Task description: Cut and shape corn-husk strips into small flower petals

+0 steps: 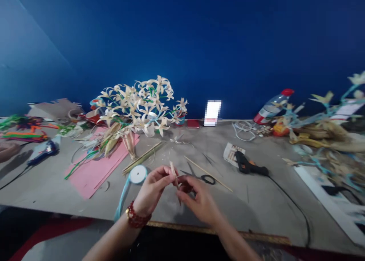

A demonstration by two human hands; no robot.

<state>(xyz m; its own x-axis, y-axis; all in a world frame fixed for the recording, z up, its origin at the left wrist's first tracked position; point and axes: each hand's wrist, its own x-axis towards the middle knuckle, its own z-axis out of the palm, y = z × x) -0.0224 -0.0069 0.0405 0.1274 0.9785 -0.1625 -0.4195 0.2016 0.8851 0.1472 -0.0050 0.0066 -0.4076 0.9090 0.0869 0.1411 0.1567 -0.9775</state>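
Note:
In front of me my left hand (pixel 155 183) pinches a narrow pale strip (pixel 172 169), which looks like dried husk, between thumb and fingertips. My right hand (pixel 199 198) is closed around the lower part of the same strip, its fingers curled. The strip stands nearly upright, and its middle is partly hidden by my fingers. Beside my left hand lies a roll of light blue tape (pixel 138 174), its loose end trailing to the table edge. Scissors with black handles (pixel 208 179) lie just beyond my right hand, and a thin wooden stick (pixel 211 173) runs past them.
A glue gun (pixel 251 166) rests on the right, its cord crossing the table. Pale handmade flowers (pixel 154 101) stand at the back above pink sheets (pixel 88 177). A blue glue gun (pixel 47 150) and another person's hand (pixel 8 151) are at left. A bottle (pixel 270 107) leans back right.

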